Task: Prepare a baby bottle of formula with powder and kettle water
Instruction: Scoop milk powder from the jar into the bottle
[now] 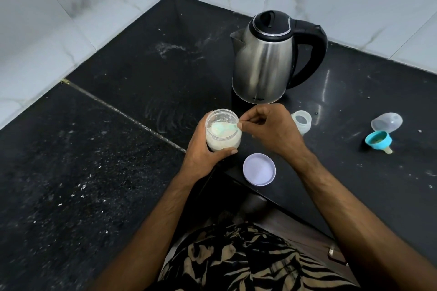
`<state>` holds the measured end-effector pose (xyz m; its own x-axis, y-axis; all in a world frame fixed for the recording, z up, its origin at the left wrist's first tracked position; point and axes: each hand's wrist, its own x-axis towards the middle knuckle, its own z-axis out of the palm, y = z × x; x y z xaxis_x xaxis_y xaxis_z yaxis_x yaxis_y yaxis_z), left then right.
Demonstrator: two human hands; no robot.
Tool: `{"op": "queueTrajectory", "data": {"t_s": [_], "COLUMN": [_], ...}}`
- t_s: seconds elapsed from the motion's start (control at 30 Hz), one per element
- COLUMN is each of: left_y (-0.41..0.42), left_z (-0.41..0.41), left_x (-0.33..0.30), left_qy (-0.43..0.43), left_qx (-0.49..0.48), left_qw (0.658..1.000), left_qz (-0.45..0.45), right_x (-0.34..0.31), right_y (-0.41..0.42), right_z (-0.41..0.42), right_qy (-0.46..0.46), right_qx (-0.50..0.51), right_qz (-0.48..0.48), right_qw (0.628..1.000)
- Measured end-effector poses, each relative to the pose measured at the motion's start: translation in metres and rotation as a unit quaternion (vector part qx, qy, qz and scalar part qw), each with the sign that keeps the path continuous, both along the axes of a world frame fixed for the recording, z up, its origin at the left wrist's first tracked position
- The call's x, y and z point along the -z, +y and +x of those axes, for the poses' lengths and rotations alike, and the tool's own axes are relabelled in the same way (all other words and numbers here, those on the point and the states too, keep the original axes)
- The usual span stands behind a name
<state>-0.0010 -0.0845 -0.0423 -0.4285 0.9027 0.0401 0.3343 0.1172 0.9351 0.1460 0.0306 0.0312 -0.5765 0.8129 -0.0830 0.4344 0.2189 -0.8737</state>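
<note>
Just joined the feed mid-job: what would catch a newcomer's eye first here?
The steel kettle stands at the back of the black counter. In front of it, the left hand grips an open powder jar while the right hand pinches a scoop dipped inside. The jar's lid lies nearby.

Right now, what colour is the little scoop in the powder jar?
The scoop is light turquoise green, seen in the head view, dipped in the white powder.

A black speckled stone tabletop [99, 172], dusted with pale smears and split by a grouted seam, runs into a corner of 2 white grey-veined marble-tile walls [99, 7] under even light.
</note>
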Motion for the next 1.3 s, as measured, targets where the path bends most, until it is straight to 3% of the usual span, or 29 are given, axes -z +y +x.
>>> {"op": "queueTrajectory", "data": {"t_s": [0.53,0.83,1.1,1.3], "left_y": [-0.004,-0.007,0.018,0.044], "left_z": [-0.003,0.004,0.032,0.073], "left_x": [-0.002,-0.030,-0.065,-0.066], "left_qy": [-0.014,0.027,0.069,0.052], "left_qx": [0.008,-0.061,-0.035,-0.005], "left_qw": [0.999,0.997,0.992,0.993], "left_qz": [-0.037,0.049,0.100,0.108], "right_x": [-0.004,-0.018,-0.029,-0.030], "right_y": [0.001,0.009,0.029,0.043], "right_z": [0.012,0.033,0.066,0.094], "right_qy": [0.061,0.132,0.192,0.213], "right_qx": [0.046,0.095,0.131,0.167], "right_qz": [-0.036,-0.110,-0.111,-0.103], "right_qw": [0.996,0.980,0.966,0.957]}}
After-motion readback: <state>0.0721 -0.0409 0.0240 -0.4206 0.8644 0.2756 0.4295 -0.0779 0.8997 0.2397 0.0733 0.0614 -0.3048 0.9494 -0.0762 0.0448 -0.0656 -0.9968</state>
